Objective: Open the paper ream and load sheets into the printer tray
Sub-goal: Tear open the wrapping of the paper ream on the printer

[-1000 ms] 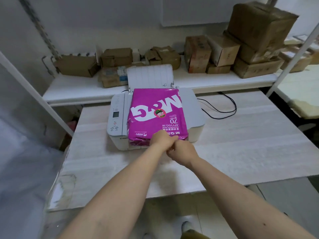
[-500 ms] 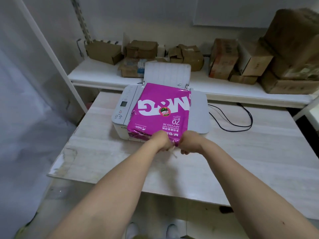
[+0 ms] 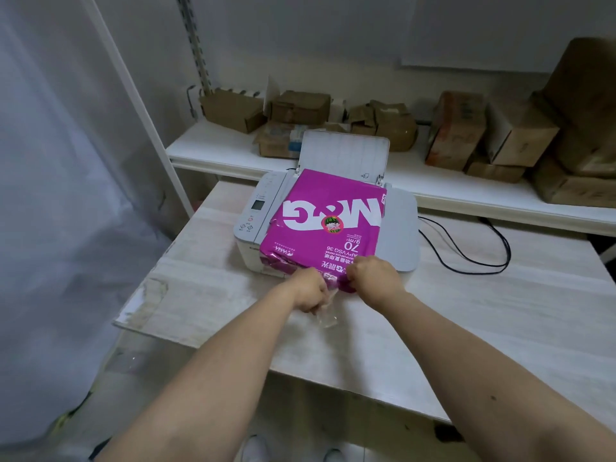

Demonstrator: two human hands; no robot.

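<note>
The paper ream [image 3: 328, 218], in glossy magenta wrapper with white lettering, lies flat on top of the white printer [image 3: 398, 228], its near end overhanging the printer's near edge. The rear tray flap [image 3: 345, 151] stands upright just behind the ream's far end. My left hand [image 3: 308, 290] is closed on a strip of clear, crinkled film [image 3: 326, 313] that hangs over the table just below the ream's near end. My right hand [image 3: 375, 278] is closed on the wrapper's near right corner, which is creased and puckered there. The two hands sit close together, slightly apart.

The table [image 3: 483, 311] is pale, wood-grained and matt; its surface right of the printer is open apart from a black cable [image 3: 466, 255] looping off the printer's right side. The table's left corner [image 3: 143, 301] shows peeled, worn facing. Beyond the table's far edge a white shelf [image 3: 213, 148] carries brown cardboard boxes [image 3: 456, 131], several dented.
</note>
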